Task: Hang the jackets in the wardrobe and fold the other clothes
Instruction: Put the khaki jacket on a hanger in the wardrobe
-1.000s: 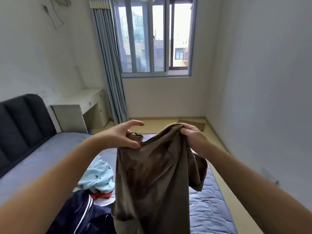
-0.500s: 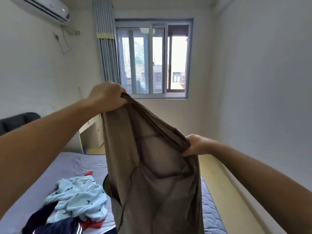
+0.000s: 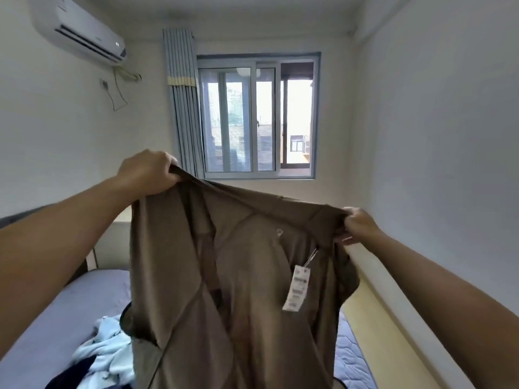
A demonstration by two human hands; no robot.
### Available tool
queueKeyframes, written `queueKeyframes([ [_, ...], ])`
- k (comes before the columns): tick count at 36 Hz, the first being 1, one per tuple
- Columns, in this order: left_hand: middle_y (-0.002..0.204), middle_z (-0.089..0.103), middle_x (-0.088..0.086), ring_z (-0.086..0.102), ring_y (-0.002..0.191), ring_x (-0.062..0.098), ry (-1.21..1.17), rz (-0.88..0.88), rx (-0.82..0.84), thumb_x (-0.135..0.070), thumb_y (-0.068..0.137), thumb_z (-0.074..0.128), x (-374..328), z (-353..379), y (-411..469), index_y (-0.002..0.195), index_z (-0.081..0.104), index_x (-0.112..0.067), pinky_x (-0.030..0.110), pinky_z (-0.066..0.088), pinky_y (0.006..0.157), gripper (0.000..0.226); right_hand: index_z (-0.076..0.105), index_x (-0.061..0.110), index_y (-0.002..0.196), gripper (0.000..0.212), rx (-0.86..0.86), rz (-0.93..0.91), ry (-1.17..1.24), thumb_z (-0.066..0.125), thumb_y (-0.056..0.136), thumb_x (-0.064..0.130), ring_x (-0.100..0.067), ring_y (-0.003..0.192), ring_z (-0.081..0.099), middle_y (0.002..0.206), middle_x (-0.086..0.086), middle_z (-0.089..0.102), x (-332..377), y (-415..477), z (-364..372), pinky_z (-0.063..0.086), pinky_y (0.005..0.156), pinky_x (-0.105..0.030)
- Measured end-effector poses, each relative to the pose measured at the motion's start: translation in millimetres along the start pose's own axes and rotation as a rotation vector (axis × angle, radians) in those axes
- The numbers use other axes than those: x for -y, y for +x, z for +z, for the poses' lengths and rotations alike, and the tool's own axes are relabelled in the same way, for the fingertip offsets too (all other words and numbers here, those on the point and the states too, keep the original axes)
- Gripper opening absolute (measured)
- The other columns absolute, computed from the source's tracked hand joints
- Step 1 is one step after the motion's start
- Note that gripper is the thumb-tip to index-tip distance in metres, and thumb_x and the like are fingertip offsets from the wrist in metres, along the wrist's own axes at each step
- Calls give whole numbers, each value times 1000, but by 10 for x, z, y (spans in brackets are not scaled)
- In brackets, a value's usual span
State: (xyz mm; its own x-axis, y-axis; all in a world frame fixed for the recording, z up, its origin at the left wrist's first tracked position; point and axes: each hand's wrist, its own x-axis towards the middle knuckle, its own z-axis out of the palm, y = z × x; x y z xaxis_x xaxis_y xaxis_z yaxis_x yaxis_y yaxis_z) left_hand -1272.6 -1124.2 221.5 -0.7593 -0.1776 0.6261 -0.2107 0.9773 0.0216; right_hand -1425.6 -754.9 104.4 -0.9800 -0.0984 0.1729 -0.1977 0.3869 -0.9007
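A brown garment [image 3: 230,290] hangs spread out in front of me above the bed, with a white paper tag [image 3: 296,287] dangling on its right side. My left hand [image 3: 147,172] grips its upper left corner, held high. My right hand [image 3: 358,224] grips the upper right corner, a little lower. The top edge is stretched taut between the two hands. The cloth's lower part runs out of view at the bottom.
Under the garment lies a bed [image 3: 84,299] with a grey-blue cover. A light blue garment [image 3: 106,352] and a dark navy one [image 3: 75,374] are heaped on it at lower left. Window [image 3: 258,119] and curtain [image 3: 184,102] stand ahead, a white wall at right.
Both hands have lifted the brown garment and pulled apart, the right hand moving out to the right, so the cloth now hangs spread wide. The view has tilted upward.
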Motion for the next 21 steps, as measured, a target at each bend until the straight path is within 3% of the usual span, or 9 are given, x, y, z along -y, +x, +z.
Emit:
queueKeyframes([
  [3, 81, 60, 4, 55, 82, 25, -138, 44, -50, -35, 86, 62, -159, -78, 11, 81, 65, -22, 32, 41, 73, 14, 54, 13, 116, 31, -16, 17, 437, 30, 100, 6, -28, 71, 61, 95, -16, 60, 158, -13, 85, 52, 62, -37],
  [5, 76, 58, 3, 52, 78, 23, -231, 97, -171, -29, 88, 60, -315, -186, 36, 77, 64, -19, 31, 38, 71, 15, 46, 12, 133, 33, 40, -63, 554, 34, 102, 7, -30, 85, 58, 106, -16, 58, 111, -95, 313, 50, 73, -40],
  [7, 71, 55, 0, 51, 74, 21, -294, 153, -290, -23, 88, 58, -465, -317, 68, 73, 61, -18, 30, 35, 70, 16, 38, 14, 139, 46, 115, -165, 405, 48, 96, 1, -24, 101, 57, 115, -12, 57, -120, -229, 620, 49, 88, -29],
  [9, 64, 48, -7, 49, 72, 19, -309, 192, -330, -22, 87, 56, -590, -428, 100, 70, 57, -19, 30, 33, 69, 18, 52, 15, 125, 43, 218, -209, 107, 60, 86, -3, -17, 90, 61, 100, -5, 63, -417, -393, 947, 45, 72, -13],
  [10, 63, 46, -9, 49, 72, 19, -288, 216, -321, -21, 87, 55, -640, -454, 110, 69, 54, -21, 31, 33, 68, 19, 62, 15, 107, 29, 251, -217, -17, 61, 83, -3, -16, 83, 61, 89, -4, 65, -566, -459, 1109, 43, 66, -16],
  [12, 65, 47, -8, 48, 71, 18, -220, 242, -282, -20, 87, 53, -684, -438, 102, 68, 51, -24, 30, 34, 66, 19, 64, 16, 80, 18, 251, -181, -79, 58, 81, -1, -14, 74, 56, 75, -1, 64, -791, -541, 1375, 41, 63, -25],
  [17, 77, 52, -3, 47, 75, 20, -148, 136, -195, -29, 88, 55, -401, -150, -10, 75, 59, -25, 30, 35, 68, 14, 59, 9, 96, 16, 101, 30, 143, 46, 90, 2, -24, 87, 59, 86, -7, 64, -909, -425, 1531, 47, 74, -34],
  [19, 81, 58, 1, 53, 81, 25, -119, 81, -158, -34, 88, 57, -197, -48, -68, 75, 59, -26, 31, 36, 69, 15, 53, 9, 96, 13, 24, 48, 98, 43, 91, 2, -26, 87, 55, 81, -6, 58, -881, -328, 1424, 41, 73, -34],
  [21, 96, 67, 7, 59, 93, 32, -62, 6, -118, -33, 87, 57, 23, 39, -125, 87, 67, -25, 32, 39, 73, 13, 51, 9, 104, 18, -33, -21, -86, 43, 90, 1, -32, 93, 59, 89, -12, 61, -854, -208, 1237, 40, 75, -34],
])
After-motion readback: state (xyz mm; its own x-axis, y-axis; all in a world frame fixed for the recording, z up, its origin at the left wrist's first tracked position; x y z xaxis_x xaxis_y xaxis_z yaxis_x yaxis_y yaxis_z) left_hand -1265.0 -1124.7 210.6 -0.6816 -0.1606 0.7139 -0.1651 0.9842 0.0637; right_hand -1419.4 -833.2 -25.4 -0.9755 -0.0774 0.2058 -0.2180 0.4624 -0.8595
